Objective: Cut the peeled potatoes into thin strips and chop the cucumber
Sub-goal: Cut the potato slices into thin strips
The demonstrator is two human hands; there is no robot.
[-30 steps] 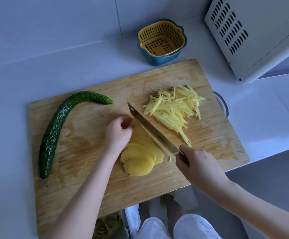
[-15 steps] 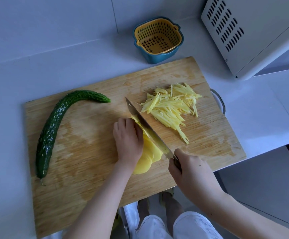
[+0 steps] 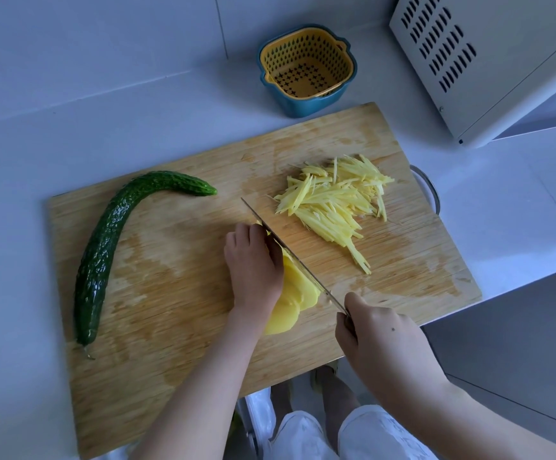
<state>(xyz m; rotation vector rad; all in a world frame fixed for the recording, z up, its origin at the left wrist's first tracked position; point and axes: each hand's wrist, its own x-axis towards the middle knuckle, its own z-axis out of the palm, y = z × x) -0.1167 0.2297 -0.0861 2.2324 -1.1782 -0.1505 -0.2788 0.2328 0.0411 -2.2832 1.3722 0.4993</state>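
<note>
Left hand (image 3: 253, 267) curled, holds potato slices (image 3: 294, 293); right hand (image 3: 382, 336) grips knife (image 3: 303, 265).

Showing glossy dark green with bumpy speckling on the cucumber (image 3: 103, 254). Glowing pale yellow in the potato strips (image 3: 333, 204) and potato slices (image 3: 294, 300). Gleaming silver-grey along the knife (image 3: 289, 254). Running tan, fine-grained, with darker wet patches across the cutting board (image 3: 177, 293). Pairing a mustard-yellow strainer (image 3: 306, 66), star-and-teardrop perforated, with a teal bowl (image 3: 303, 107).
</note>
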